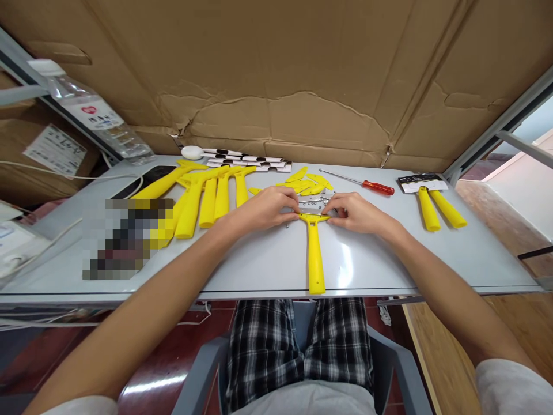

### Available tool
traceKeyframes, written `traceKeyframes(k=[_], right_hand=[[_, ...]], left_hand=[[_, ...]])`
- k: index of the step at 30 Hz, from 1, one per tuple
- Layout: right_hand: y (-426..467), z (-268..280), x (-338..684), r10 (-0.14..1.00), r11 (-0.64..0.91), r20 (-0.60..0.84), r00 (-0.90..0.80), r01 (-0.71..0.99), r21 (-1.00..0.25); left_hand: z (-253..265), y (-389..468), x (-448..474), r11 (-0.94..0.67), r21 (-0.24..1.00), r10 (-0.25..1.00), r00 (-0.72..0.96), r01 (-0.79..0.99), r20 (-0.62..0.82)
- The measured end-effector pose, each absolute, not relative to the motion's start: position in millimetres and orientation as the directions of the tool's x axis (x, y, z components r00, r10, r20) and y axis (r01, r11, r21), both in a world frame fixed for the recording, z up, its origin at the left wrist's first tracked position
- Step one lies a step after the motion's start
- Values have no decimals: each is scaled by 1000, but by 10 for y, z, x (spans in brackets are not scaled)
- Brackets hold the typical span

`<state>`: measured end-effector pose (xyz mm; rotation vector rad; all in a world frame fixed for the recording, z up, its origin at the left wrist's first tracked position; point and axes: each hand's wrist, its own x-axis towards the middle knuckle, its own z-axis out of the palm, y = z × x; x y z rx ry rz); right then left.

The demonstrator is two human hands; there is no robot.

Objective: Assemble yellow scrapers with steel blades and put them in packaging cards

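Note:
A yellow-handled scraper (315, 256) lies on the table in front of me, its handle toward my body and a metal blade (311, 211) along its head. My left hand (276, 206) is closed at the left end of the head, thumb and forefinger pinching the blade's edge. At the other end my right hand (351, 211) is closed too, its fingertips curled at the blade's right corner. Just beyond lie small screws and nuts (311, 203) and another metal strip (307, 198). Loose yellow plastic pieces (313, 184) are heaped behind them.
Several yellow scraper handles (220, 196) lie on the left. A red-handled screwdriver (378, 187) is behind my right hand. Two yellow-handled scrapers in black packaging (423, 183) lie farther right. Folded patterned cards (248, 163) and a plastic bottle (95, 112) stand near the cardboard backing (276, 69).

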<state>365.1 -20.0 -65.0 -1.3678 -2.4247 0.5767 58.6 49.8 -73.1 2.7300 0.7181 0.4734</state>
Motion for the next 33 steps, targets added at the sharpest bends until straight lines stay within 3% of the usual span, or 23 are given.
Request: traceKeyframes(k=[33], right_hand=[[-211, -657, 3650, 873, 460, 66, -483, 772, -439]], left_hand=[[-781, 549, 574, -848, 342, 504, 814, 404, 289]])
